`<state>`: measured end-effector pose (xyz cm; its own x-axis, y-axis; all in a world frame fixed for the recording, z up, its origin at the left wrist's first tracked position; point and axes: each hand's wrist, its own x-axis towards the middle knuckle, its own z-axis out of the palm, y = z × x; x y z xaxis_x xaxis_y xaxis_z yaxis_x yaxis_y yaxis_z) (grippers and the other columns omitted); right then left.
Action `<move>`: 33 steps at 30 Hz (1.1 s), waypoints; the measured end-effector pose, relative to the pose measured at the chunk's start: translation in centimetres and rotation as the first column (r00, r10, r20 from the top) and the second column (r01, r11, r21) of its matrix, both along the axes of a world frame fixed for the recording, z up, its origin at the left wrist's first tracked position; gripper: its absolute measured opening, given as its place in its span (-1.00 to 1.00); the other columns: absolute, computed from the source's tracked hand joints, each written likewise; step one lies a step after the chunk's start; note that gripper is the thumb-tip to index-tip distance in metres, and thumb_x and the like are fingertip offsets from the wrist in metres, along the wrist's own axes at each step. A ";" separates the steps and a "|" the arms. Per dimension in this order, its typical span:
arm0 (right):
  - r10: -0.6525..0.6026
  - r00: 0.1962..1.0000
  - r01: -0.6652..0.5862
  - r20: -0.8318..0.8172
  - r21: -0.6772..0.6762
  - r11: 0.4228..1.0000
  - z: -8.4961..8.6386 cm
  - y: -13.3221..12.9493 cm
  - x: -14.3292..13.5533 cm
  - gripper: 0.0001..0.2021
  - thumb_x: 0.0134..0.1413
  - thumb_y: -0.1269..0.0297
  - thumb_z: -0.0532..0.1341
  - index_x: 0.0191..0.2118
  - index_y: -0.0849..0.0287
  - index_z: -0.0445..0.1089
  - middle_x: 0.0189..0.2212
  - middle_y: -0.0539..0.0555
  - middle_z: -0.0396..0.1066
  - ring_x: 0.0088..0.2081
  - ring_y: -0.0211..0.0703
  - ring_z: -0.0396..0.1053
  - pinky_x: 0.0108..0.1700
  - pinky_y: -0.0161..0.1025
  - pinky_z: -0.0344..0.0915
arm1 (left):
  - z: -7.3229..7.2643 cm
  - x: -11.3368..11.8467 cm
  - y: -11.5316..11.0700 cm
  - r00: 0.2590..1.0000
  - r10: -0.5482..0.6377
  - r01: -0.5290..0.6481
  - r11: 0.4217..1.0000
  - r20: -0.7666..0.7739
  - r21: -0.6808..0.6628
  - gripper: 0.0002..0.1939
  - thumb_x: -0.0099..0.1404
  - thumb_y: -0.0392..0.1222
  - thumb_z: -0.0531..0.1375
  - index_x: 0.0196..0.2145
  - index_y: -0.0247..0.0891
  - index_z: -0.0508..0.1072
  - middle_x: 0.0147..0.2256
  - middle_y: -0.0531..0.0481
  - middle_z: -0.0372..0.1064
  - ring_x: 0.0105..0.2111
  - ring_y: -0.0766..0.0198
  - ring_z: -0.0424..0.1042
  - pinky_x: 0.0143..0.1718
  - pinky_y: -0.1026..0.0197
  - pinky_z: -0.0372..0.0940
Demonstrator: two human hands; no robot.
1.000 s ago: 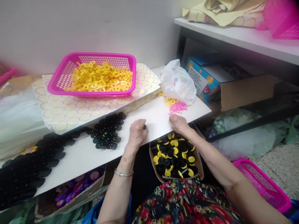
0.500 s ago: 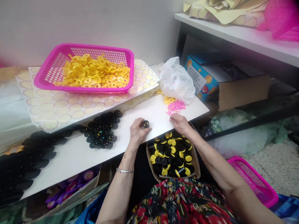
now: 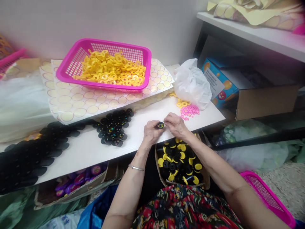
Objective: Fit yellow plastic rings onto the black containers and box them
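Observation:
My left hand (image 3: 151, 132) grips a small black cylinder (image 3: 160, 125) upright, its round top speckled with coloured bits. Right beside that top, the fingertips of my right hand (image 3: 175, 125) are pinched together; whatever they hold is too small to make out. Just beyond the right hand lies a heap of tiny pink pieces (image 3: 190, 110) on the white table (image 3: 140, 135), with a few yellow ring pieces (image 3: 182, 103) behind. To the left stand several similar black cylinders (image 3: 113, 128) in a cluster.
A pink basket (image 3: 102, 85) of yellow ring pieces rests on sheets of round stickers (image 3: 88, 103). A white plastic bag (image 3: 193, 84) sits at the back right. Below the table edge is a carton (image 3: 206, 178) of black-and-yellow pieces. More black cylinders (image 3: 30, 156) fill the left side.
My right hand has moved left from the pink heap to the cylinder in my left hand. The hands were apart and are now together. The whole view has shifted somewhat.

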<state>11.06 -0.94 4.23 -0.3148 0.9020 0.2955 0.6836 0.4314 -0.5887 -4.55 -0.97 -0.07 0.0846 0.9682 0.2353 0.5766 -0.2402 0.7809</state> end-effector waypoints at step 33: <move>-0.014 0.998 0.008 -0.063 -0.103 0.995 0.1 4.1 1.3 -0.90 0.00 0.43 0.15 -0.39 0.21 0.42 -0.44 0.02 0.31 -0.34 -0.23 0.29 -0.26 -0.30 0.18 | -1.0 -0.5 0.3 0.999 -0.024 0.025 0.999 -0.026 0.048 -0.83 -0.06 -0.22 0.26 -0.41 -0.19 0.48 -0.43 0.04 0.42 -0.34 0.21 0.31 -0.27 0.20 0.21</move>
<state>12.39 3.14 4.30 -0.2884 0.9318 0.2203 0.6480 0.3594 -0.6715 -5.02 -0.64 -1.09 0.1150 0.9532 0.2797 0.5898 -0.2921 0.7529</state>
